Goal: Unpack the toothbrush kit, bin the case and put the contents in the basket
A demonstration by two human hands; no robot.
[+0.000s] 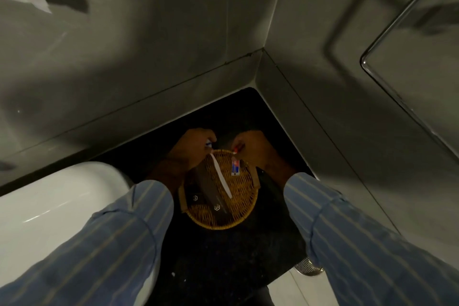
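A round wicker basket [244, 211] sits on the dark counter in the corner. My left hand [191, 150] grips the head end of a white toothbrush [221, 176], whose handle slants down over the basket. My right hand [253, 149] pinches the red cap of a small toothpaste tube [235, 169], which hangs over the basket's far side. Two dark flat packets [211, 196] with small white logos lie inside the basket. No case is in view.
A white basin [49, 208] curves at the left, close to my left sleeve. Grey tiled walls [173, 57] close the corner behind the basket. A round metal drain [309, 267] shows at lower right. A chrome rail [397, 32] hangs on the right wall.
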